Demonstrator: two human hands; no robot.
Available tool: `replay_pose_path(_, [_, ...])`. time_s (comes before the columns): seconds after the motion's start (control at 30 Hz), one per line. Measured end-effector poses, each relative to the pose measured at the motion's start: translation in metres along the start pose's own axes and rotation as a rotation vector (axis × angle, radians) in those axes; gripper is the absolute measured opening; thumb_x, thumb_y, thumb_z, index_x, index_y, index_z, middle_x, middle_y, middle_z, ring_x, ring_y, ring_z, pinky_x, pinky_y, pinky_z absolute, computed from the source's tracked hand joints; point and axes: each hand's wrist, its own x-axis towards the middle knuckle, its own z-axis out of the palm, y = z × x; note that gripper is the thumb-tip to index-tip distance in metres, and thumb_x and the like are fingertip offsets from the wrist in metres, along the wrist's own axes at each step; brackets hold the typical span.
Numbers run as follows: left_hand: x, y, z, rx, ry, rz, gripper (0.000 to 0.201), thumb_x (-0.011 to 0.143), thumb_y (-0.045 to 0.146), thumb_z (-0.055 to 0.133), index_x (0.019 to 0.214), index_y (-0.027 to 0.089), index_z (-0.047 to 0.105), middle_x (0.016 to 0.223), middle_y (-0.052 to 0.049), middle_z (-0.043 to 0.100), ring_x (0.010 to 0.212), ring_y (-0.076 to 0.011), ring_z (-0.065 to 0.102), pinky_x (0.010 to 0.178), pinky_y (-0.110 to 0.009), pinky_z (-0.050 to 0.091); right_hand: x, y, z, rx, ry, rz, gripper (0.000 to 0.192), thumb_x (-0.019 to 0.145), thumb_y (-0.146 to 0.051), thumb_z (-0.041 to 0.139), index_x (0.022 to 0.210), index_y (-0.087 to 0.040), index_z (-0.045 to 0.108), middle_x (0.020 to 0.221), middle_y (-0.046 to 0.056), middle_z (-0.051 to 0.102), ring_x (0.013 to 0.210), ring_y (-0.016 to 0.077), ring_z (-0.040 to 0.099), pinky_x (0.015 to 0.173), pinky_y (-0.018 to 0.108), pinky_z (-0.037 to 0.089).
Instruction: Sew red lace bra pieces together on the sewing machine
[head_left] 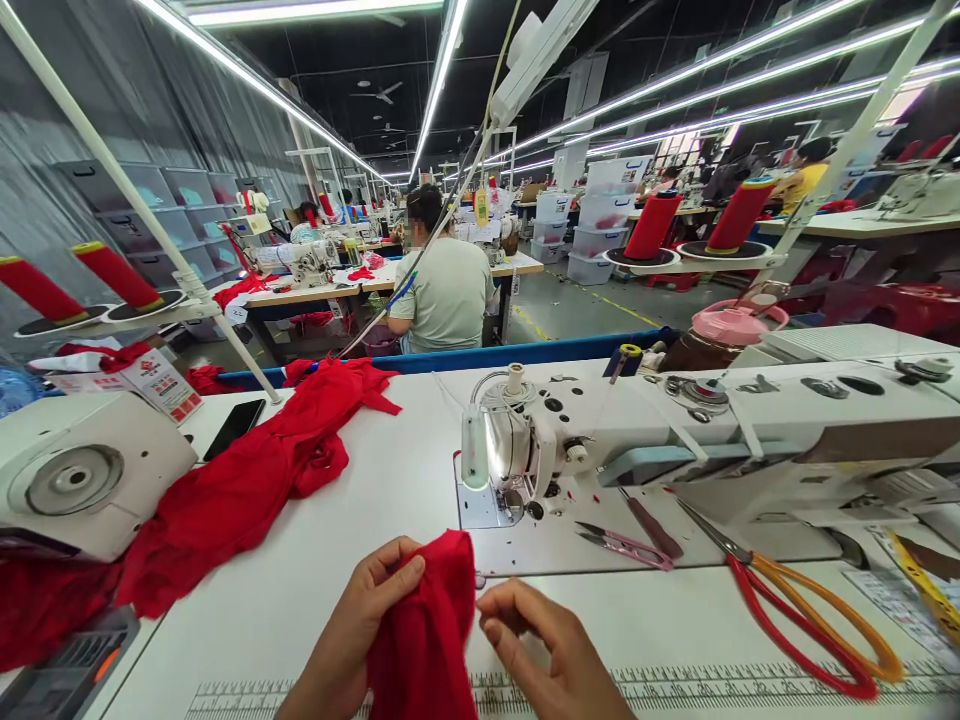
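Lying before the white sewing machine (pixel 517 450), a bunched red fabric piece (pixel 427 630) is being pinched by the left hand (pixel 360 625); the right hand (pixel 551 650), fingertips together, is being held just beside it.

The hall is brightly and evenly lit by long rows of tube lights (pixel 247 75) that run under a dark ceiling toward the far end. Their light falls from above, so the white worktop (pixel 360 500) shows only soft, faint shadows, the clearest under the red fabric pile (pixel 247 480) and beside the scissors (pixel 810 610). A small lamp on the sewing machine head (pixel 502 450) throws glare on its shiny metal. The wide lens bends straight lines strongly at the edges: the tubes and white poles curve outward. The middle is sharp; the bottom edge with the ruler strip (pixel 675 685) looks slightly smeared. Red cloth appears very saturated.
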Motion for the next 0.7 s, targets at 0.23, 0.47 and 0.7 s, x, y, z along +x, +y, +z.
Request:
replay_pose_path(0.23, [-0.005,-0.02,-0.002,-0.034,0.032,0.074,0.037,0.077,0.05,0.083,0.085,0.019,0.065,0.079,0.0,0.066,0.07,-0.0133,0.059,0.068,-0.023,0.047,0.003,0.007,0.038,0.357,-0.131,0.184,0.044,0.089,-0.062,0.062,0.085,-0.019,0.057,0.073,-0.002,0.05,0.066,0.0139,0.041,0.061,0.026,0.036])
replay_pose_path(0.47, [-0.02,-0.033,-0.009,0.826,0.336,0.808,0.027,0.09,0.034,0.068,0.116,0.03,0.066,0.118,-0.005,0.062,0.113,-0.0243,0.06,0.097,-0.035,0.048,-0.001,-0.01,0.011,0.208,-0.131,0.145,0.041,0.097,-0.058,0.053,0.081,-0.021,0.054,0.077,-0.002,0.048,0.069,0.0152,0.042,0.064,0.027,0.035])
replay_pose_path(0.7, [-0.015,-0.039,0.001,1.268,0.316,1.286,0.027,0.088,0.002,0.055,0.094,0.027,0.064,0.079,0.002,0.069,0.079,-0.0163,0.067,0.115,-0.054,0.03,-0.013,-0.004,0.008,0.012,-0.098,0.127,0.011,0.087,-0.029,0.061,0.088,-0.023,0.051,0.08,-0.003,0.048,0.071,0.0161,0.045,0.065,0.027,0.038])
